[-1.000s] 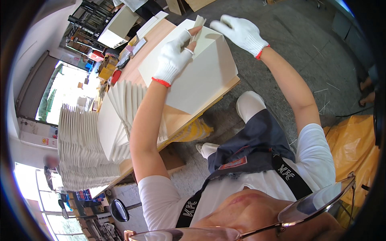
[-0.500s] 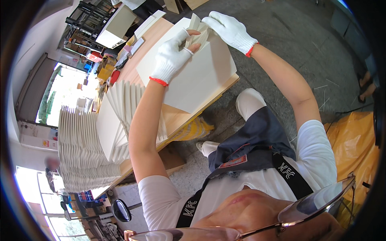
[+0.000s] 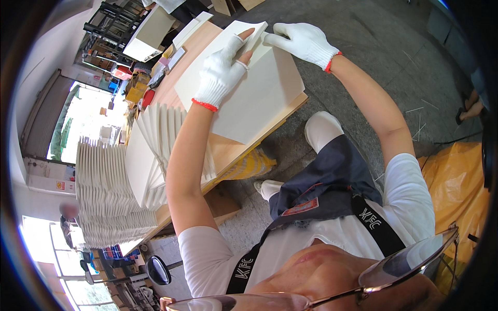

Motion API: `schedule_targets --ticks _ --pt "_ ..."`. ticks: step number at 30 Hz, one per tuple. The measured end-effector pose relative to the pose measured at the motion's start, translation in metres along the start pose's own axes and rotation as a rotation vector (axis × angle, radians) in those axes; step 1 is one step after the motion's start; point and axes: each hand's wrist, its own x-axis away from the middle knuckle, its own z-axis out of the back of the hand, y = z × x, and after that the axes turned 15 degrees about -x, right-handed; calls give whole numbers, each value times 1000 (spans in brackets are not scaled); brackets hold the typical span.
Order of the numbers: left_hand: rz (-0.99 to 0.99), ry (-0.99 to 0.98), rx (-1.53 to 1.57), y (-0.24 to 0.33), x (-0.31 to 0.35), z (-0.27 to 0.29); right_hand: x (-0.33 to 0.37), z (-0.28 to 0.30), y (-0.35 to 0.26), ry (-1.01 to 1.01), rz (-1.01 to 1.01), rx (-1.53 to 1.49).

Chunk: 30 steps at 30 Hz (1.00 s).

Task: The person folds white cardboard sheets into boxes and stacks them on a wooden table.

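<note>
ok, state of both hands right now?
Left hand: open, on the white board.
Right hand: at the board's edge; can't tell if its grip is closed.

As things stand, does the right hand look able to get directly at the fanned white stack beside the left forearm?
Probably not: the left forearm lies between the right hand and the fanned white stack, so reaching would likely mean going over or around that arm.
</note>
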Motion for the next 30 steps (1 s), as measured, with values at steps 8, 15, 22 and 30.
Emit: schedule_targets --ticks 8,15,22,30 --pt "103 -106 -205 0 -14 -1 -16 4 6 94 384 211" --pt "148 -134 -6 -6 -12 -3 -24 -10 -8 67 75 -315" --pt "159 -152 255 -3 -11 1 -11 -23 -9 231 117 -431" --pt "156 -173 283 -6 -13 -1 -12 -30 -4 287 151 -412"
